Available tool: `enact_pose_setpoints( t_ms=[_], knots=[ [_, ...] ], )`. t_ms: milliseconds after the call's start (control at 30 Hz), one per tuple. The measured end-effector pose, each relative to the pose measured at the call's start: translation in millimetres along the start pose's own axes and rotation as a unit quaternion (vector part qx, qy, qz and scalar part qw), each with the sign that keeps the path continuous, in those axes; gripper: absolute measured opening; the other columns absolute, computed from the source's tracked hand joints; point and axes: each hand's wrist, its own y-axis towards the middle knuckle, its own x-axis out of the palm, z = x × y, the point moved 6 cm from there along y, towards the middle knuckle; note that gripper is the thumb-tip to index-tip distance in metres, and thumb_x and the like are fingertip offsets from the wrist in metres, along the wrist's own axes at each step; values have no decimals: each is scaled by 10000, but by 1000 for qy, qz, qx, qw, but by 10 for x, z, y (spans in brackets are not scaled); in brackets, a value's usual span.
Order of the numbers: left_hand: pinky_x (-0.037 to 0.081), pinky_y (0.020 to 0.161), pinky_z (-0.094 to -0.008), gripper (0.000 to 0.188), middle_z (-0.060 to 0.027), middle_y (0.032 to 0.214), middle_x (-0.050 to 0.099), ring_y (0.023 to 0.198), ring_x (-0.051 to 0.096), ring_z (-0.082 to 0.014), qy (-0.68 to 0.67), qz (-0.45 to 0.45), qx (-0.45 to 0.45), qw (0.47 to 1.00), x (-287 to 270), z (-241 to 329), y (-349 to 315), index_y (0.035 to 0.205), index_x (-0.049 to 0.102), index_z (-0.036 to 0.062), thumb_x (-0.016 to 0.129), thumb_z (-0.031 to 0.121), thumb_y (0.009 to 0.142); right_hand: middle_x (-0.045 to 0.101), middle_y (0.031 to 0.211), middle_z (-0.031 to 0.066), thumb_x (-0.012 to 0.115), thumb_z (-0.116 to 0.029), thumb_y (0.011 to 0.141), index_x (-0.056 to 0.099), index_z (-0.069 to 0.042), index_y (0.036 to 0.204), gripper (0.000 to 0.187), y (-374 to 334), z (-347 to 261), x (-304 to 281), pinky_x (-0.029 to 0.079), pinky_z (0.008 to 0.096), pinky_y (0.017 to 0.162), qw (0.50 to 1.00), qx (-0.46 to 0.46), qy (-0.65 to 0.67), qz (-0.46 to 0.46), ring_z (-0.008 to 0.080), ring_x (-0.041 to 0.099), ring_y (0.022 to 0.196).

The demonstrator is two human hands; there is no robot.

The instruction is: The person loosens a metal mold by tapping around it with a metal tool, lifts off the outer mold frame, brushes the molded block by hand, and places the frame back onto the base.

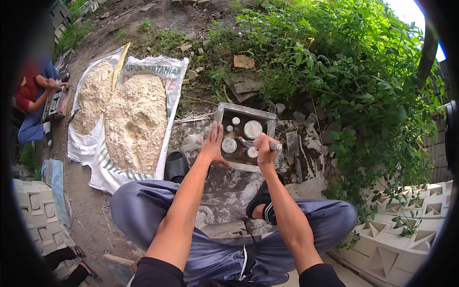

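Observation:
A grey rectangular mould box [246, 109] stands on the ground before me, with several round pale discs [253, 129] of different sizes on its dark inside. My left hand [212, 147] lies against the box's left side, fingers spread and holding nothing. Over the right part of the box, my right hand [264, 148] is closed around a short-handled tool [276, 147]. Its handle end sticks out to the right of my fist. The tool's working end points left over the discs and is too unclear to name.
White sacks [174, 103] left of the box carry heaps of pale powder [136, 122]. A trowel [292, 143] lies right of the box. Dense plants [334, 62] grow beyond. Patterned blocks [406, 225] stand at right. Another person [36, 95] sits at far left with a mould [57, 103].

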Motion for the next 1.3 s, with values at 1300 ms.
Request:
enact_pose_setpoints(
  t_ms=[1300],
  knots=[
    [176,1080,-604,1492,-217,1503,77,1399,98,-362,-115,-1,-93,989,357,-236,-161,1431,-50,-9,811,662,414,393,483,2,447,-72,877,408,-7,523,362,-351,-17,-34,330,278,416,998,-18,0,-58,80,386,437]
  ],
)
